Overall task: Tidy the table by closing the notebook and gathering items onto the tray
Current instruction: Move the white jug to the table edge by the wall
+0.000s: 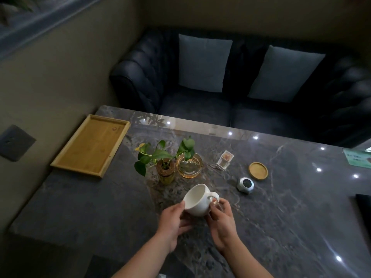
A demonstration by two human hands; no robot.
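Both hands hold a cup (197, 199)

Left hand (173, 219) cradles its side, right hand (221, 215) pinches the handle (cup tilted), above the counter (281, 217).

Glossy marble table (281, 217), wooden tray (66, 160) (matt), glazed cup (197, 199)

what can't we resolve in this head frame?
- Dark object, head view: cut off by right edge; possibly the notebook, cannot tell.
- Green card: cut by right edge, print too small.
- White cup underside: hidden by left hand and right hand.
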